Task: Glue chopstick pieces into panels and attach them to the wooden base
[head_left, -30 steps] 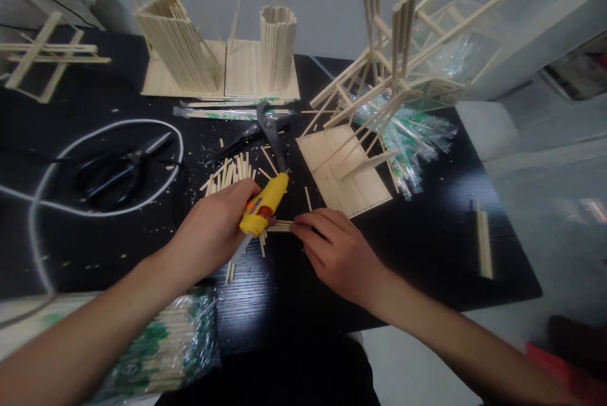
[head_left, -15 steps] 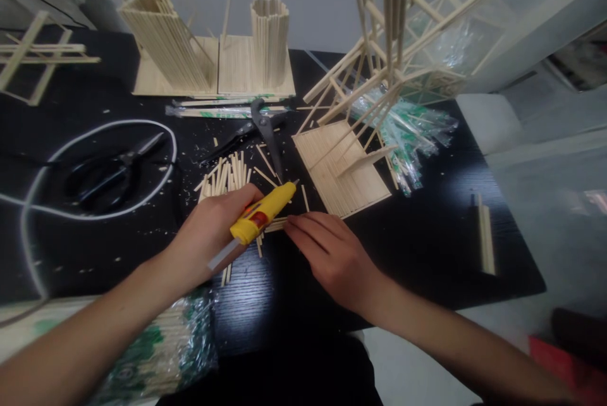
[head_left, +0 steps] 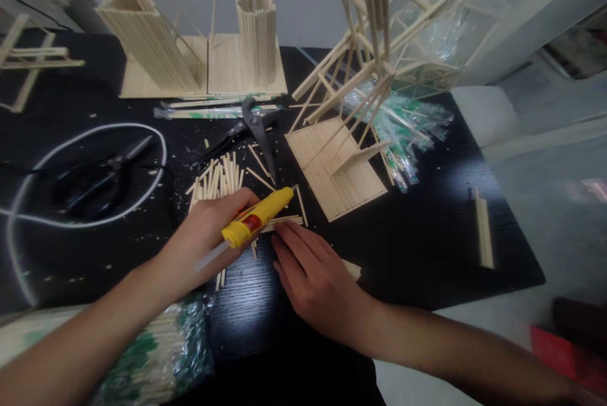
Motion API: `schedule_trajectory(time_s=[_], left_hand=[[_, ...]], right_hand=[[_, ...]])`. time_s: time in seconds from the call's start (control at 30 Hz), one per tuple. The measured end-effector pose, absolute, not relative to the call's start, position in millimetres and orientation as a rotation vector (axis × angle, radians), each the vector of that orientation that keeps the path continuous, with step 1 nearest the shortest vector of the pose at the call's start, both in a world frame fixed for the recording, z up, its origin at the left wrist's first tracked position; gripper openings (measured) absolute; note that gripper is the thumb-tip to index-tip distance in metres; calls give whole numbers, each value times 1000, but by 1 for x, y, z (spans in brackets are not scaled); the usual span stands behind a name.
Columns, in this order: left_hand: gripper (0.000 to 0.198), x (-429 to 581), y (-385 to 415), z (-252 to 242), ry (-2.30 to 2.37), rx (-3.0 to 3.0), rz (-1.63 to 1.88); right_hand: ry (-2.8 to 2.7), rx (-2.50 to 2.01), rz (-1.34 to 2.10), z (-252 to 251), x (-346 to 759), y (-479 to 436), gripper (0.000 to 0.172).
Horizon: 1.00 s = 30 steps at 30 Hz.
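In the head view, my left hand [head_left: 208, 229] is wrapped round a yellow hot glue gun [head_left: 258, 216]. A pale glue stick [head_left: 211, 256] pokes out of its back end, and its nozzle points up and right. My right hand [head_left: 315, 273] has its fingers together, with the fingertips on a small row of short wooden sticks [head_left: 291, 221]; its thumb is hidden. One loose stick [head_left: 301, 205] lies just beyond that row. A pile of cut sticks [head_left: 222, 177] sits behind my left hand. Another short bundle [head_left: 351, 269] shows beside my right hand.
Black-handled pliers or cutters [head_left: 258, 134] lie behind the glue gun. A stick-built model on a square base [head_left: 336, 169] stands right of centre, with plastic wrappers [head_left: 403, 134] behind it. Two stick towers [head_left: 258, 39] stand at the back. A white cable [head_left: 164, 147] loops at left.
My right hand has drawn slightly towards me, uncovering the row's right ends and a short bundle beside the hand. The glue gun stays in my left hand; the view has shifted a little.
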<state>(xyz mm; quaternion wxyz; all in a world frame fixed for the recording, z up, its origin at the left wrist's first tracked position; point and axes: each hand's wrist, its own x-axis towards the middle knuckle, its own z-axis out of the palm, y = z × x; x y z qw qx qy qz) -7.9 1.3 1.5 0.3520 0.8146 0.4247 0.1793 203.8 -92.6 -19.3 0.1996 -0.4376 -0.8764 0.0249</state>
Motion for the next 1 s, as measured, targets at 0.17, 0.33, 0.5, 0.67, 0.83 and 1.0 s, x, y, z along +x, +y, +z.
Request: schedule_trajectory(time_s=[0.17, 0.33, 0.5, 0.67, 0.83, 1.0], left_hand=[[13, -7, 2, -1, 1106, 2120, 451], [11, -6, 0, -1, 1099, 2102, 460], [11, -5, -1, 0, 1093, 2089, 467], [11, -9, 0, -2, 1038, 2091, 432], [10, -10, 1, -1, 1024, 2069, 417], [13, -8, 0, 1, 1042, 2060, 413]], right_hand=[[-2452, -1222, 76, -22, 203, -94, 38], [-2464, -1258, 71, -23, 203, -96, 40], [-2528, -1232, 92, -22, 202, -96, 43], [-2509, -1262, 57, -21, 200, -97, 41], [-2474, -1273, -47, -20, 198, -98, 39], [-2467, -1276, -111, -21, 197, -99, 38]])
